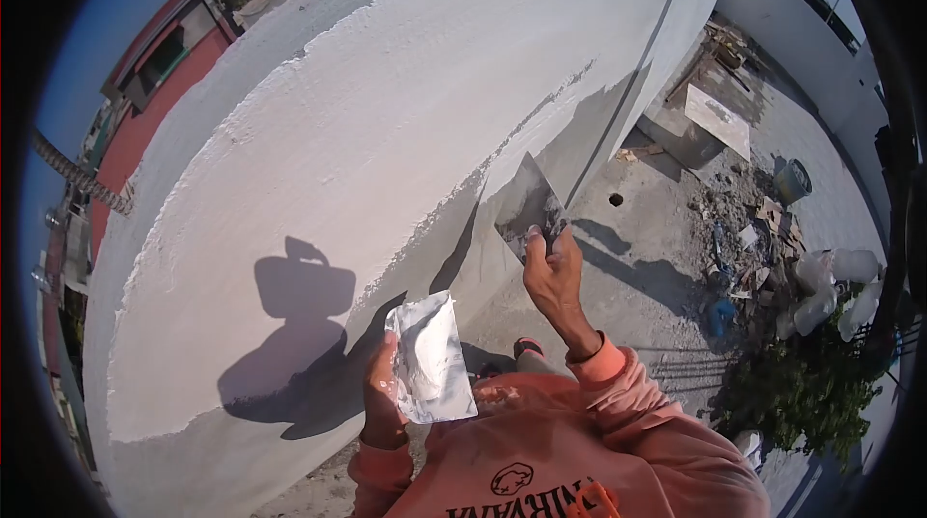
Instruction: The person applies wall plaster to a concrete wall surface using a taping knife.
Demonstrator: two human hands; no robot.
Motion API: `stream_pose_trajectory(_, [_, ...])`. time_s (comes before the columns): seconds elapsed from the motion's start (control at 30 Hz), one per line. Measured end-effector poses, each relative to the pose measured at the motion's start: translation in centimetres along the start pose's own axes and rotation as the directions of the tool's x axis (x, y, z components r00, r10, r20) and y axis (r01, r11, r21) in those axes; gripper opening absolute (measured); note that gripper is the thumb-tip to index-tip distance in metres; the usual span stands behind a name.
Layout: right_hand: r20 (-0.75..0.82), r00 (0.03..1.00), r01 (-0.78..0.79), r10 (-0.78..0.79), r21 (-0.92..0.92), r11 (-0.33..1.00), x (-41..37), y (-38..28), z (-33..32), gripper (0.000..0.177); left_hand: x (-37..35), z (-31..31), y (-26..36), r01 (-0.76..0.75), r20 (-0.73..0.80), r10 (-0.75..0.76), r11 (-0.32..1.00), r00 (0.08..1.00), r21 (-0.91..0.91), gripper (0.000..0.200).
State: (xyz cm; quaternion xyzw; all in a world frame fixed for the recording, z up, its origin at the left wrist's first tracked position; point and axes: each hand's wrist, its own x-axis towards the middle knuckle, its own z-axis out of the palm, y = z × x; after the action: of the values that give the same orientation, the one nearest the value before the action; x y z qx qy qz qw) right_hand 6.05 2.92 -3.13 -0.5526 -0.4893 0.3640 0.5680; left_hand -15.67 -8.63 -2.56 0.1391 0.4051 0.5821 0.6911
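A wide, flat metal scraper (521, 199) is gripped by my right hand (552, 279), thumb and fingers closed on its lower edge. The blade overlaps the bare grey lower part of the wall in this view. My left hand (383, 397) is wrapped round the side of a rectangular plate (454, 406), which carries a thick mound of white putty (425, 354). In front of both hands runs the low wall (319, 112), its upper part coated white with a ragged lower edge. Shadows of my head and arms fall across it.
Right of the wall is a concrete floor (637, 296). Rubble (748, 238), a bucket (793, 181), white plastic bags (816, 301) and a leafy plant (801, 383) are along the right side. Farther off lies a pale board (717, 119). A red building (159, 112) stands beyond the wall.
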Motion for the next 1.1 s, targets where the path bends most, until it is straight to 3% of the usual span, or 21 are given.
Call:
stream_pose_trajectory(0.07, [-0.112, 0.987, -0.103, 0.114, 0.099, 0.99, 5.4, 2.4, -2.5, 0.025, -0.5, 1.1, -0.4, -0.009, -0.001, 0.009, 1.0, 1.0, -0.003, 0.046])
stream_pose_trajectory(0.13, [-0.15, 0.98, -0.132, 0.131, 0.006, 0.991, 11.7, 5.2, -4.7, 0.026, -0.8, 1.9, -1.4, -0.006, -0.026, 0.005, 0.999, 1.0, -0.038, 0.046])
stream_pose_trajectory(0.23, [-0.175, 0.97, -0.166, 0.169, 0.036, 0.986, 18.0, 7.6, -6.1, 0.023, -0.9, 3.5, -2.4, -0.037, -0.083, 0.038, 0.999, 0.996, 0.014, 0.045])
stream_pose_trajectory(0.33, [0.011, 0.984, -0.176, 0.175, 0.086, 0.981, 20.9, 8.1, -6.5, 0.019, -0.9, 4.1, -3.4, -0.063, -0.159, 0.074, 0.995, 0.984, 0.076, 0.046])
stream_pose_trajectory(0.4, [-0.012, 0.986, -0.165, 0.166, 0.054, 0.985, 21.9, 7.8, -6.0, 0.018, -0.6, 4.5, -4.0, -0.076, -0.203, 0.088, 0.995, 0.975, 0.067, 0.047])
stream_pose_trajectory(0.53, [-0.043, 0.998, -0.052, 0.046, -0.152, 0.987, 20.1, 4.6, -4.5, 0.019, -0.8, 4.6, -5.0, -0.133, -0.234, 0.161, 0.982, 0.959, 0.135, 0.046])
stream_pose_trajectory(0.67, [-0.048, 0.952, 0.285, -0.303, -0.221, 0.933, 17.0, 3.1, -1.9, 0.037, -0.5, 3.3, -5.4, -0.132, -0.239, 0.157, 0.984, 0.958, 0.116, 0.046])
stream_pose_trajectory(0.7, [-0.007, 0.963, 0.258, -0.269, -0.26, 0.931, 15.8, 1.3, -1.6, 0.046, -0.5, 3.1, -5.2, -0.137, -0.234, 0.163, 0.983, 0.959, 0.122, 0.047])
stream_pose_trajectory(0.8, [-0.003, 0.881, 0.443, -0.474, -0.348, 0.826, 13.8, 0.6, 0.3, 0.049, -0.8, 5.3, -3.8, -0.12, -0.215, 0.129, 0.991, 0.968, 0.056, 0.048])
stream_pose_trajectory(0.93, [0.02, 0.815, 0.544, -0.578, -0.366, 0.755, 10.2, -2.7, 2.2, 0.043, -1.0, 4.7, -3.1, -0.132, -0.195, 0.151, 0.985, 0.969, 0.107, 0.049])
stream_pose_trajectory(1.07, [0.101, 0.831, 0.556, -0.546, -0.123, 0.822, 8.0, -3.3, 1.7, 0.051, -1.2, 4.6, -2.8, -0.137, -0.16, 0.155, 0.984, 0.975, 0.115, 0.048])
stream_pose_trajectory(1.1, [0.105, 0.885, 0.456, -0.454, 0.009, 0.89, 7.5, -4.5, 0.3, 0.038, -1.2, 4.2, -2.7, -0.134, -0.161, 0.155, 0.982, 0.975, 0.131, 0.048])
